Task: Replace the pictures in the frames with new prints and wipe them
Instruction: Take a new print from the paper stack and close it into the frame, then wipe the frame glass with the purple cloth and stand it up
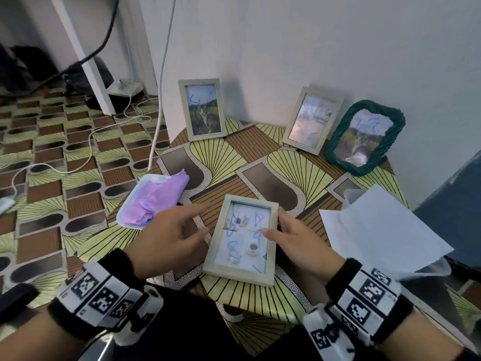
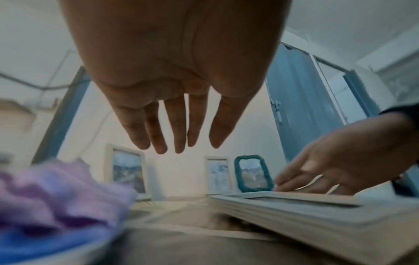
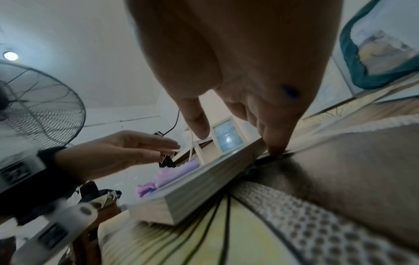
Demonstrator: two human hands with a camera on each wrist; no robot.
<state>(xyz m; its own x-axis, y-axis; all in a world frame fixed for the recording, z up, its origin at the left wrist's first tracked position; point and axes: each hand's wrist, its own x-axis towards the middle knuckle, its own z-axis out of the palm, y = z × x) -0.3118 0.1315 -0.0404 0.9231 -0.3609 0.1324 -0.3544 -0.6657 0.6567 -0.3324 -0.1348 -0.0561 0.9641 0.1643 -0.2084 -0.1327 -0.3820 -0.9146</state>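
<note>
A small surface covered in a patterned yellow-and-brown sheet stands in a white-walled corner, its left edge dropping to a floor of like pattern strewn with white cables; a blue door shows in the left wrist view and a standing fan in the right wrist view. Along the far edge three frames stand upright near the wall: a pale wooden frame at the left, a second pale frame tilted back, and just beside it a green woven frame, each with blue scribbles on the glass. At the left edge lies a white tray holding a crumpled purple cloth; at the right edge lie white paper sheets, partly overhanging. The middle of the surface between these is bare. Near the front edge a pale frame lies face up, its glass marked with blue triangles and loops over a picture of a cup. The right hand holds this frame at its right side, thumb laid over the glass and fingers curled down the outer edge to the surface. The left hand hovers just left of the frame, between it and the tray, fingers straight and spread, touching nothing.
</note>
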